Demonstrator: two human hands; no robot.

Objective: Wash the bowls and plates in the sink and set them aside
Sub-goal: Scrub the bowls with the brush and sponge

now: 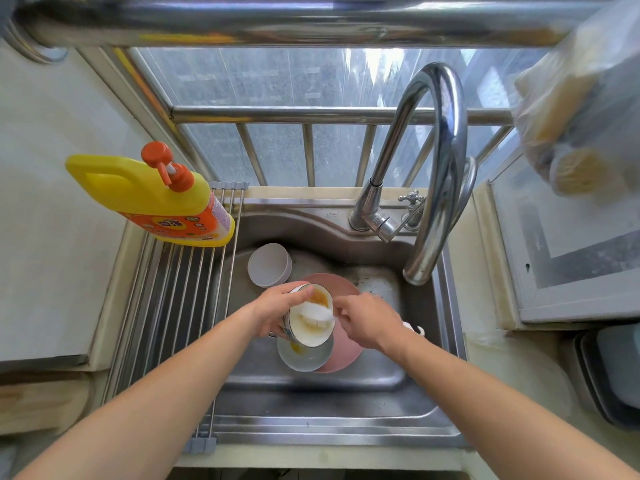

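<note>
While we lean over the steel sink point(346, 403), our left hand point(277, 308) grips a white bowl point(309, 322) with a dark rim line, fingers curled round its outer wall and the thumb hooked over the top edge, so the bowl tilts with its opening toward our right side. Yellow-orange residue coats the inside. Our right hand point(367, 320) pinches a white brush point(317, 311) whose bristles press against the bowl's inner wall. We hold this bowl above a second white bowl point(304, 356), which sits upright with a yellow smear inside, resting on a pink plate point(341, 355) on the sink floor. A third bowl point(269, 265), plain white, lies on its side toward the back left of the basin, apart from the stack. At the back right corner the curved chrome faucet point(440, 174) arches over the basin, its spout ending just beyond the plate. Small embossed characters mark the sink ledge beside the faucet base, too small for us to read. Across the sink's left edge lies a roll-up rack point(180, 306) of steel rods, and on its far end stands a yellow detergent bottle point(152, 199) with an orange pump; its orange label carries printed characters we cannot make out
</note>
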